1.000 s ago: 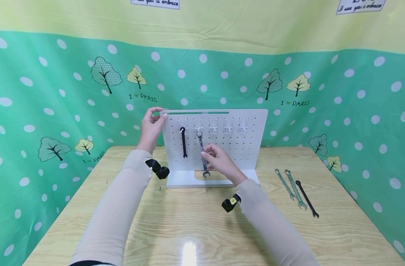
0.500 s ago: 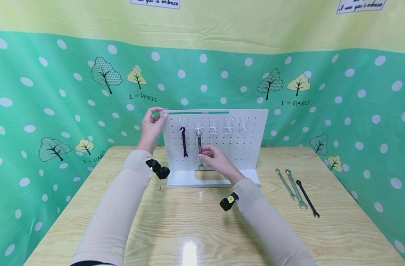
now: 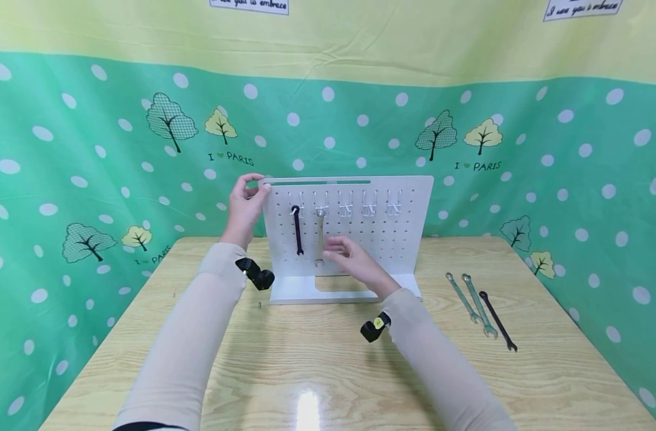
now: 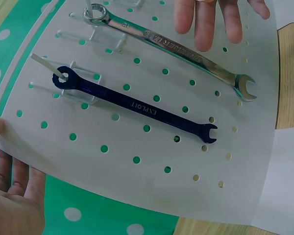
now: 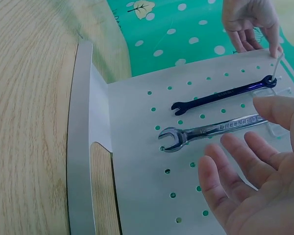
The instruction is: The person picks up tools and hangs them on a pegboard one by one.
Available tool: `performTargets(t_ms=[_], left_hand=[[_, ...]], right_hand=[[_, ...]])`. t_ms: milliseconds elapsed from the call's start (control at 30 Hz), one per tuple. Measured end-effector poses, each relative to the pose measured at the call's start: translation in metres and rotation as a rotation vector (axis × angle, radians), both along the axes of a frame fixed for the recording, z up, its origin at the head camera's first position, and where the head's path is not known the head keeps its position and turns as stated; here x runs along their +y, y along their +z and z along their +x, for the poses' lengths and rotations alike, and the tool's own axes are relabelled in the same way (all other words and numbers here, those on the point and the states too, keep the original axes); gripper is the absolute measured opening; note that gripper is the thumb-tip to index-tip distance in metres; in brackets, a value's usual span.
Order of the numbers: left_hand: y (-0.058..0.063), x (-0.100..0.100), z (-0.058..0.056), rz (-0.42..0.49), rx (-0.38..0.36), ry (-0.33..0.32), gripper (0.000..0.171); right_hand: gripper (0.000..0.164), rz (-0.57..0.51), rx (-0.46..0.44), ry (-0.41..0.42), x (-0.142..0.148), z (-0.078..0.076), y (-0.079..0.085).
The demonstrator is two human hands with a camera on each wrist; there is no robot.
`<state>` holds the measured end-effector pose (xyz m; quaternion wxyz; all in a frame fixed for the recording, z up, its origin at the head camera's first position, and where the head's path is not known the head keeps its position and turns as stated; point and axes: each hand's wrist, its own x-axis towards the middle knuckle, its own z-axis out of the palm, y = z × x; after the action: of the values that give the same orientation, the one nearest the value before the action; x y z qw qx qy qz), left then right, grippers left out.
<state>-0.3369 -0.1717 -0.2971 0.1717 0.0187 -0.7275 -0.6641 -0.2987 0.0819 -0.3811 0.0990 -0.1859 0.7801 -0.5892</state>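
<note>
A white pegboard [image 3: 382, 248] stands upright on the table, with my left hand [image 3: 245, 208] pinching its upper left corner, thumb in front and fingers behind. From its leftmost hook hangs a dark combination wrench [image 4: 142, 107], ring end up. Beside it a silver combination wrench [image 4: 174, 48] hangs by its ring on the second hook, open jaw down. My right hand [image 3: 352, 258] is just right of the silver wrench, fingers spread and apart from it; the right wrist view shows the fingers [image 5: 245, 164] holding nothing.
Three more wrenches lie on the table at right: two silvery green-tinted wrenches [image 3: 463, 298] [image 3: 480, 306] and a dark wrench [image 3: 497, 321]. Several wire hooks [image 3: 369, 206] without wrenches line the board to the right. A patterned curtain [image 3: 328, 129] encloses the table [image 3: 285, 359].
The silver wrench has gone from tilted in my right hand to hanging straight on the second hook. My right fingers have let go of it. The left hand has stayed on the board.
</note>
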Motion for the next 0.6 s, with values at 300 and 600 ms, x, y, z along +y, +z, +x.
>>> performTargets(t_ms=[300, 600], left_hand=[[0.0, 0.0, 0.001, -0.003, 0.0, -0.004, 0.032], [0.001, 0.0, 0.0, 0.0, -0.009, -0.01, 0.032]], right_hand=[[0.05, 0.062, 0.021, 0.008, 0.007, 0.001, -0.002], [0.054, 0.072, 0.015, 0.036, 0.017, 0.004, -0.004]])
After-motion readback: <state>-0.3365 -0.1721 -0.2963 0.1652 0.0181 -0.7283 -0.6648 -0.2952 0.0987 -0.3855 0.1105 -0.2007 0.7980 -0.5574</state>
